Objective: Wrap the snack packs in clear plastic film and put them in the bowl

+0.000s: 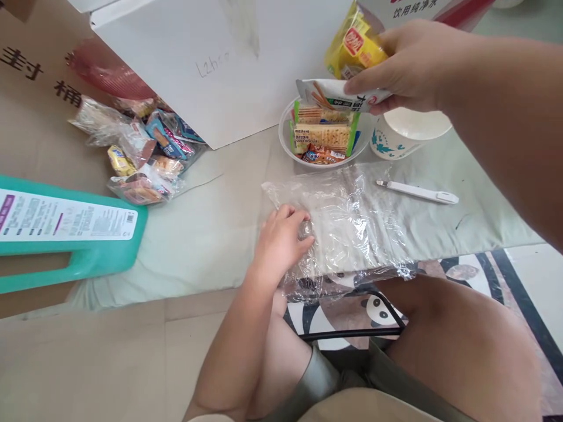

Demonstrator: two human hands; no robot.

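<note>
My right hand (409, 70) is closed on two snack packets, a yellow packet (358, 50) with a red label and a white packet (332, 94) with brown sticks pictured on it. They hang over a clear round bowl (285, 146), which holds green-edged soda biscuit packets (323, 136) and an orange-brown packet (323, 155). My left hand (284, 240) rests on a flat, crinkled clear plastic bag (352, 217), its fingers curled and gripping the film at the bag's left side. A white paper tub (393, 140) with teal leaves stands under my right wrist.
A white utility knife (417, 191) lies right of the bag. At left are a clear bag of assorted snacks (141, 149) and a green bottle (109, 252) with a white label. White (176, 64) and brown cardboard boxes (26, 111) stand behind. A pale cloth (202, 234) covers the surface.
</note>
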